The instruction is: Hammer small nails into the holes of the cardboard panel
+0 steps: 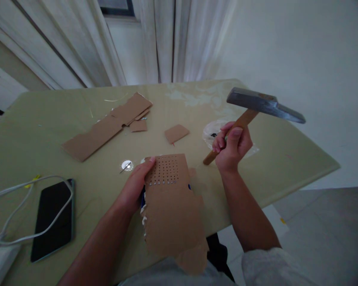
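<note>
In the head view, my right hand [233,149] is wrapped round the wooden handle of a hammer [253,102], its metal head raised above the table. My left hand [137,183] grips the left edge of a piece of cardboard [173,222], thumb on top and fingers hidden. Rows of small holes run across the cardboard's far end, with a row of small silvery round dots along the near side of the holes. Something dark blue shows beneath it at both sides. Left of the cardboard lies a small shiny round disc [129,163] with a thin pin-like piece across it.
Cardboard strips [113,127] lie at the far left of the table [101,234], and a small cardboard scrap [176,133] in the middle. A clear plastic bag [210,131] sits behind my right hand. A black tablet [53,218] with a white cable [52,224] over it is near left.
</note>
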Motion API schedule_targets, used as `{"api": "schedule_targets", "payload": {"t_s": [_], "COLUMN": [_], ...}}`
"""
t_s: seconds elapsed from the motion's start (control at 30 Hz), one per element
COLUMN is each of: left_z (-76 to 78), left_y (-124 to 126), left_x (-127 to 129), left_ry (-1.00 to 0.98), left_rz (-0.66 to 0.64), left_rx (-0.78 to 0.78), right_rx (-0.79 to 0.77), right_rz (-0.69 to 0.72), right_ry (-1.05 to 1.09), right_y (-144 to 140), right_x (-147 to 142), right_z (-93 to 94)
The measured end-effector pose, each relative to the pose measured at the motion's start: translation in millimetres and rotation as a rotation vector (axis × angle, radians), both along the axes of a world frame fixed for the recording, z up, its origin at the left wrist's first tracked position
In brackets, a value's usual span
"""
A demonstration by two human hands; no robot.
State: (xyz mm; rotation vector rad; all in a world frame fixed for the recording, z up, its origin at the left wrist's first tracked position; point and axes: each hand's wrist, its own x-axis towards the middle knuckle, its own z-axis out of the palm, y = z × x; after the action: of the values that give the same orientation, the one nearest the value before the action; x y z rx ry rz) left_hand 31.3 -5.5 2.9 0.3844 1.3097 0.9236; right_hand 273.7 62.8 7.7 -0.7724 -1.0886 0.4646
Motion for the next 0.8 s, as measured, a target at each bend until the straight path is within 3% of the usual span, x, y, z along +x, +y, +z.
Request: {"api": "schedule_targets", "payload": {"t_s": [0.1,0.3,0.47,0.8], "left_z": [-3.0,-1.7,3.4,9.2], "left_y": [0,-1,-1,1], "left_x": [-2,-3,-1,2], "left_ry": [0.019,0.000,0.016,-0.017], "left_rz": [0.029,-0.075,-0.085,-0.027], "left_rx": [0.016,0.074,0.034,0.016], "right_rx": [0.010,0.005,-0.006,0.007], "right_rz": [-0.001,0.006,0.003,0.049], "right_ry": [0.006,0.010,0.007,0.013], "right_y": [0,1,2,3], "right_x": [-1,-1,-1,0], "right_z": [-1.6,-1.8,-0.8,0.1]}}
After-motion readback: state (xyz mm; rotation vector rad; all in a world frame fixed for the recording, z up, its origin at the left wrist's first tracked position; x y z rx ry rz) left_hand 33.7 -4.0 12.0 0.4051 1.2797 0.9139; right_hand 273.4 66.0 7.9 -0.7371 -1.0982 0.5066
